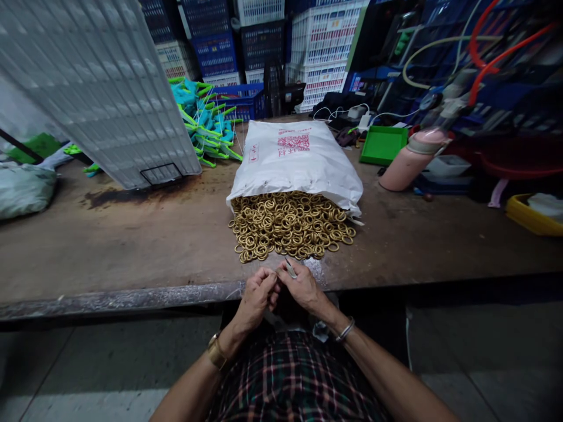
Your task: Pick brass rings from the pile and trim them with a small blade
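Note:
Many gold-coloured rings (288, 225) spill from the mouth of a white sack (294, 155) with red print, which lies on the table before me. Just short of the pile, at the table's front edge, my two hands meet. My right hand (303, 287) is closed round a small, slim knife-like tool (291, 269) with a pale handle and dark tip, pointing up and away. My left hand (259, 293) is closed in a pinch beside it, the fingertips of both hands nearly touching. What sits between the left fingers is too small to make out.
On the left of the wooden table (109, 252) stands a tall ribbed translucent panel (118, 88). Green and turquoise parts (209, 126) are heaped behind it. To the right are a green tray (384, 145), a pink bottle (409, 161) and a yellow tray (532, 215). Stacked crates (325, 53) line the back.

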Demonstrator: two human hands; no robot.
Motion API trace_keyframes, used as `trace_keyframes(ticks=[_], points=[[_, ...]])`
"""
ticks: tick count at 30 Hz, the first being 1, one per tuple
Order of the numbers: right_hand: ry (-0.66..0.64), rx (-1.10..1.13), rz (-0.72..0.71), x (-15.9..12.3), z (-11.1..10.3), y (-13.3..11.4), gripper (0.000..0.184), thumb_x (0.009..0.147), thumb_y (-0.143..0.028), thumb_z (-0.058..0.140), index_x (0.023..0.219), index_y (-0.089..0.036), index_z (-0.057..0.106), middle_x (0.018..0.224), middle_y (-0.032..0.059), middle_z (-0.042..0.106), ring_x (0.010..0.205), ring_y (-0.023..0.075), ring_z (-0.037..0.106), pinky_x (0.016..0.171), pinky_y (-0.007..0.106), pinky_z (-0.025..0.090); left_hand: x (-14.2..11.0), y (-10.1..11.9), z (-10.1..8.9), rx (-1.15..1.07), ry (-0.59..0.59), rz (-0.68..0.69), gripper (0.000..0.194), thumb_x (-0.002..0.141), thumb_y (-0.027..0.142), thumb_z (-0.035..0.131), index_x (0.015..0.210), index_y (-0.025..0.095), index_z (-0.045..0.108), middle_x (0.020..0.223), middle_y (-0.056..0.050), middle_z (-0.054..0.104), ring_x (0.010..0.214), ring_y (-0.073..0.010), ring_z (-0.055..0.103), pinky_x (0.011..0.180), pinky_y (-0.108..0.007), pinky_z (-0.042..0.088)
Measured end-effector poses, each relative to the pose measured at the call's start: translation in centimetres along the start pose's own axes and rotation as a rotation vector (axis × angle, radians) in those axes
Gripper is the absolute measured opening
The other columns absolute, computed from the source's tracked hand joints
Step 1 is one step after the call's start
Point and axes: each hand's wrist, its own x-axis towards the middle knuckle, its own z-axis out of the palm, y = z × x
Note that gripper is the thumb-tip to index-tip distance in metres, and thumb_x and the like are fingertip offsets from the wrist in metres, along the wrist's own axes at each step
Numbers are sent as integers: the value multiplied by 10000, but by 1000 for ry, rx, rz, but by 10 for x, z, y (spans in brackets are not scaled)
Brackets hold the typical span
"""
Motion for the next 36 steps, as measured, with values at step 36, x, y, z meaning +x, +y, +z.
trace_keyframes(ticks=[36], points=[[-209,-894,-67,14,-8,-8,262,756,-147,384,970,-170,534,745,79,643,650,189,573,544,266,272,-28,9,2,130,8,135,272,797,427,513,700,177,467,487,62,418,393,-48,331,387,-171,252]])
